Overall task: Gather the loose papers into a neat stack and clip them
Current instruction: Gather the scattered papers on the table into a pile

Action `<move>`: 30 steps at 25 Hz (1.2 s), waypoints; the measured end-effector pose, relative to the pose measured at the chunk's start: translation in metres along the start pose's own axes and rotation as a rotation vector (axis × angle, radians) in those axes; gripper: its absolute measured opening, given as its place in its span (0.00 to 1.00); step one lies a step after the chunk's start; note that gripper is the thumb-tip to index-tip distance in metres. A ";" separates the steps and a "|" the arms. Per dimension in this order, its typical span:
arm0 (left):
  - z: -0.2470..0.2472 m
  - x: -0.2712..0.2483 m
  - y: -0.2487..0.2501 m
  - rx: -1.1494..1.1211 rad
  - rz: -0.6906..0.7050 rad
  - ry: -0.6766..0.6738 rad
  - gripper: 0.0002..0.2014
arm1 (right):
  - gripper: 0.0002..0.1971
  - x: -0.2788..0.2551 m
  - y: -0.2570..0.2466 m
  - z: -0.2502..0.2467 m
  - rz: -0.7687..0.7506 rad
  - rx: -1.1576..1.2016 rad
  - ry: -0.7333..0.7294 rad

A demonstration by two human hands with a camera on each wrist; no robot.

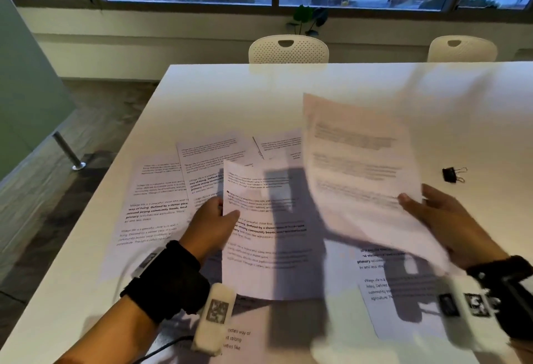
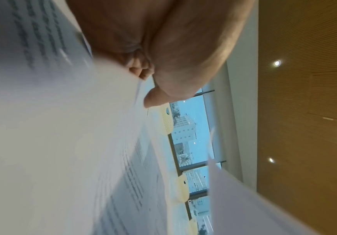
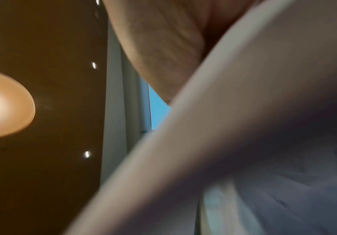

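Observation:
Several printed sheets (image 1: 161,205) lie scattered over the white table (image 1: 259,89). My left hand (image 1: 215,219) pinches the left edge of one printed sheet (image 1: 268,236), thumb on top, lifted off the others. In the left wrist view that sheet (image 2: 63,143) fills the left side under my left hand (image 2: 155,95). My right hand (image 1: 441,219) grips the lower right edge of a blurred sheet (image 1: 360,167) held up in the air. The right wrist view shows the right hand (image 3: 163,47) and the blurred sheet (image 3: 244,111). A black binder clip (image 1: 452,174) lies on the table to the right.
Two white perforated chairs (image 1: 288,49) (image 1: 461,49) stand at the table's far edge, under a row of windows. The table's left edge (image 1: 121,161) runs diagonally, with floor and a metal post (image 1: 67,150) beyond it. More sheets lie near the front edge (image 1: 403,291).

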State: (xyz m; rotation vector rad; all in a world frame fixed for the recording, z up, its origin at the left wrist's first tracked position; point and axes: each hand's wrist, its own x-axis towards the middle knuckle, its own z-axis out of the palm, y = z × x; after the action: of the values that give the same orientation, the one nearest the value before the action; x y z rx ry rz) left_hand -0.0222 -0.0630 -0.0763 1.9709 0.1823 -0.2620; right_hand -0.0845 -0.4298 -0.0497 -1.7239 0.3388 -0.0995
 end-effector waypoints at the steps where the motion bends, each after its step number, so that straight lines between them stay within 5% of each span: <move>1: 0.004 0.001 0.000 -0.036 -0.020 -0.023 0.11 | 0.33 -0.004 0.002 0.018 -0.002 -0.052 -0.022; 6: 0.013 0.003 -0.004 -0.100 -0.055 -0.073 0.25 | 0.11 0.000 0.015 0.066 -0.091 -0.554 -0.082; 10: 0.023 -0.004 -0.008 0.215 -0.038 -0.032 0.36 | 0.24 0.010 0.017 0.091 -0.081 -0.651 -0.150; 13: 0.028 -0.011 0.000 0.396 -0.043 0.047 0.31 | 0.35 0.012 0.006 0.107 -0.017 -0.735 -0.216; 18: 0.019 -0.001 -0.002 -0.159 -0.130 -0.039 0.30 | 0.34 0.013 -0.001 0.112 0.079 -0.599 -0.210; 23: 0.014 -0.006 0.007 -0.302 -0.094 -0.108 0.13 | 0.41 0.020 0.007 0.109 0.175 -0.284 -0.131; 26: 0.000 0.002 0.011 -0.067 -0.023 -0.009 0.11 | 0.23 0.022 0.014 0.102 0.116 -0.379 -0.206; 30: -0.032 0.042 0.005 0.549 -0.108 0.232 0.35 | 0.21 0.017 0.016 0.085 0.099 -0.256 -0.190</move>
State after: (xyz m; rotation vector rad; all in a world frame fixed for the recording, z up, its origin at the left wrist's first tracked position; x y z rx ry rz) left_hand 0.0225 -0.0351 -0.0700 2.5417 0.4011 -0.1615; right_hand -0.0491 -0.3563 -0.0832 -1.9480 0.3049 0.1860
